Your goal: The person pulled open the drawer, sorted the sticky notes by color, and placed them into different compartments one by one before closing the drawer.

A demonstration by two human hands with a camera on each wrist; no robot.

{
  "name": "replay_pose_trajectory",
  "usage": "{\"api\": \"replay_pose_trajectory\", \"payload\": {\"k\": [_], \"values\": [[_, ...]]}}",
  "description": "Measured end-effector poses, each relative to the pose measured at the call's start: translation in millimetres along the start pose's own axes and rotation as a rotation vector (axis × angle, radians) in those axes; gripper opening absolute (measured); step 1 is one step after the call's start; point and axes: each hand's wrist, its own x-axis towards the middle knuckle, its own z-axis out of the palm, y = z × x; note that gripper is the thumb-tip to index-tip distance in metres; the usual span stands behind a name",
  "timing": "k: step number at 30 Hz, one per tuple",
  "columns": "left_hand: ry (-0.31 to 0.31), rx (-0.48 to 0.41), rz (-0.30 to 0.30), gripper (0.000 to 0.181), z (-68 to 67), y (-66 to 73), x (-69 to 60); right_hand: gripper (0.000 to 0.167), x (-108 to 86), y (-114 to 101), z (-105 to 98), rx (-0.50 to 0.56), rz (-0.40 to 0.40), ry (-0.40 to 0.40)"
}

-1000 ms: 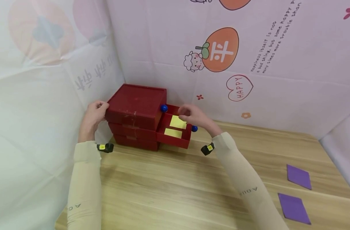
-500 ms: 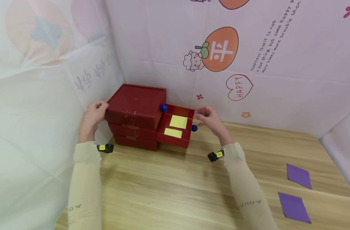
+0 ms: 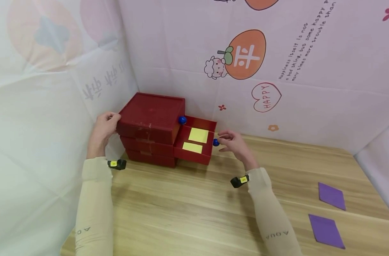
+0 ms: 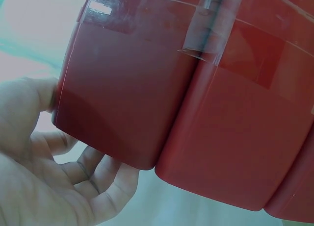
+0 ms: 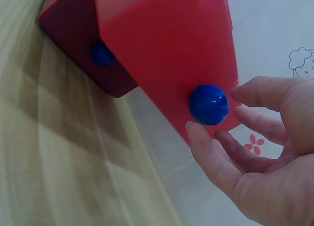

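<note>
A stack of red drawers (image 3: 152, 110) stands in the corner at the left of the head view. My left hand (image 3: 104, 131) holds its top left edge; in the left wrist view the thumb lies on one face and the fingers (image 4: 120, 191) curl behind the end. The middle drawer (image 3: 194, 157) is pulled out, with two yellow paper pieces (image 3: 198, 135) lying in it. My right hand (image 3: 236, 144) is at its blue round knob (image 3: 216, 142). In the right wrist view, spread thumb and fingers stand around this knob (image 5: 208, 104), apparently without touching it.
Above the pulled-out drawer, the top one has a blue knob (image 3: 182, 120); the bottom drawer has another knob (image 5: 102, 54). Two purple paper pieces (image 3: 327, 231) lie on the wooden table (image 3: 168, 209) at right. Printed white cloth (image 3: 188, 53) walls the back and left.
My right hand has moved from over the open drawer, rightward past its front edge, then down to the blue knob. My left hand and the drawers have stayed put.
</note>
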Motion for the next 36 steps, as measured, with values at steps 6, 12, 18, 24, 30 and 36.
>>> {"api": "replay_pose_trajectory", "payload": {"k": [6,12,18,24,30,36], "values": [[0.009,-0.007,0.009,0.031,0.2,-0.3,-0.4,0.039,-1.3,6,5,0.062,-0.004,-0.028],[0.026,-0.004,0.010,0.030,0.1,-0.9,-0.8,0.037,1.9,14,8,0.122,-0.013,-0.008],[0.030,-0.001,0.008,0.031,0.2,-1.2,-2.0,0.036,4.0,19,9,0.243,-0.025,0.008],[0.029,-0.003,0.012,0.033,0.6,-0.4,-2.5,0.037,4.6,21,10,0.317,-0.025,0.008],[0.038,-0.007,0.017,0.034,1.0,-1.2,-1.9,0.041,5.2,21,10,0.321,-0.009,0.009],[0.041,-0.001,0.022,0.034,0.6,-2.3,-1.3,0.041,5.5,21,13,0.344,-0.018,0.004]]}}
